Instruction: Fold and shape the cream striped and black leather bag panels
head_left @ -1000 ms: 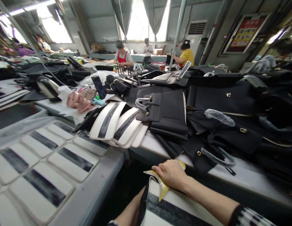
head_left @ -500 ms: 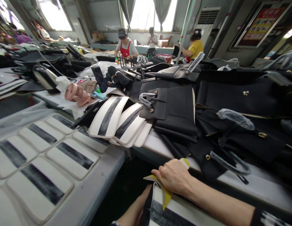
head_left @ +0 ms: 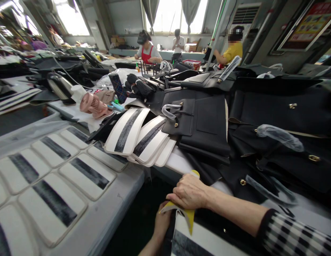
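Observation:
In front of me, my right hand [head_left: 190, 192] is closed round a yellow scraper [head_left: 190, 218] with a flared, curved edge. That edge rests at the top corner of a white panel with a dark stripe [head_left: 192, 243], which lies against a black leather bag piece [head_left: 224, 230]. My left hand [head_left: 162, 222] is wrapped round the left side of this piece, close beside the scraper's tip. Its fingers are partly hidden by the scraper and the black leather.
Striped white panels [head_left: 49, 202] lie in rows on the left table. More panels [head_left: 128, 131] are stacked beside black bags [head_left: 208, 121] on the bench ahead. A pink fan [head_left: 92, 105] and a steel kettle [head_left: 58, 87] stand behind. Co-workers [head_left: 148, 49] sit farther back.
My view has turned a little left. My right hand with the scraper has shifted slightly up and left, and more of my left hand shows beside the panel's corner.

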Motion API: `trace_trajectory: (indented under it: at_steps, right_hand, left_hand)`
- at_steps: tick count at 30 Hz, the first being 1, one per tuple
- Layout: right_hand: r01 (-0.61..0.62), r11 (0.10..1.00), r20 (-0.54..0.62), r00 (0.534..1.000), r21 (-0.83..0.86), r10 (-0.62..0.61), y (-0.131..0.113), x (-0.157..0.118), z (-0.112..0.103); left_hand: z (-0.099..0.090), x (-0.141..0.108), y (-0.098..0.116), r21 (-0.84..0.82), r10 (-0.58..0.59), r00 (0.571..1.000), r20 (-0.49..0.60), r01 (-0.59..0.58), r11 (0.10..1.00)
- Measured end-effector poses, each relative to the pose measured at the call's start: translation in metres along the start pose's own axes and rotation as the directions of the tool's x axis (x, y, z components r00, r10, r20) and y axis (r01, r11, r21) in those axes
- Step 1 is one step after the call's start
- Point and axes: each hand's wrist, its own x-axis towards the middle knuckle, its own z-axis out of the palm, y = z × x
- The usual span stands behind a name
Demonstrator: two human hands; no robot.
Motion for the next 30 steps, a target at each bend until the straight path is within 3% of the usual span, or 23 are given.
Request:
trace_trajectory:
  at_steps: [2, 4, 7, 9, 11, 20, 25, 30]
  right_hand:
    - [0.033, 0.999, -0.014, 0.999, 0.006, -0.033, 0.002, 0.001, 0.004]
    - [0.069, 0.998, -0.029, 0.997, 0.007, -0.069, 0.004, 0.002, 0.007]
    - [0.110, 0.994, -0.054, 0.992, -0.002, -0.110, 0.006, 0.003, 0.010]
    - [0.128, 0.992, -0.064, 0.990, -0.003, -0.128, 0.006, 0.004, 0.011]
    - [0.140, 0.990, -0.073, 0.987, 0.001, -0.140, 0.006, 0.005, 0.011]
    - [0.180, 0.984, -0.082, 0.980, 0.004, -0.179, 0.006, 0.005, 0.013]
    - [0.223, 0.975, -0.083, 0.971, 0.004, -0.222, 0.007, 0.005, 0.016]
    - [0.235, 0.972, -0.078, 0.969, 0.002, -0.234, 0.008, 0.005, 0.017]
  left_hand:
    - [-0.016, -0.014, 0.008, -0.025, -0.006, 0.999, -0.042, 0.005, 1.000]
    - [-0.029, -0.034, 0.025, -0.057, 0.062, 0.997, -0.052, -0.065, 0.996]
    - [-0.035, -0.061, 0.054, 0.136, 0.192, 0.976, 0.101, -0.204, 0.969]
    - [-0.030, -0.072, 0.070, 0.322, 0.194, 0.957, 0.217, -0.258, 0.911]
    - [-0.024, -0.078, 0.079, 0.406, 0.168, 0.952, 0.255, -0.264, 0.875]
    - [-0.020, -0.085, 0.077, 0.463, 0.196, 0.959, 0.202, -0.270, 0.844]
    - [-0.019, -0.086, 0.078, 0.533, 0.283, 0.931, 0.231, -0.364, 0.763]
    - [-0.019, -0.087, 0.076, 0.635, 0.286, 0.928, 0.238, -0.371, 0.678]
